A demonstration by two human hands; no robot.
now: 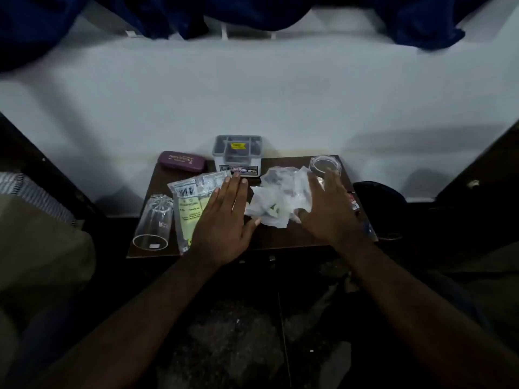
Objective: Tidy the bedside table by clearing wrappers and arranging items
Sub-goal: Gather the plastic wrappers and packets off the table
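The left hand [224,220] lies flat and released over a packet [188,203]. The right hand [328,209], fingers relaxed, holds nothing beside the crumpled wrappers [278,197] mid-table [289,237]. 1 glass [153,223] lies near left.

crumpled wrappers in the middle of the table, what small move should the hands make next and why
Probably close both hands inward on the crumpled wrappers and gather them. The left hand and right hand are open on either side of the pile, neither gripping it yet, and it lies loose on the table.
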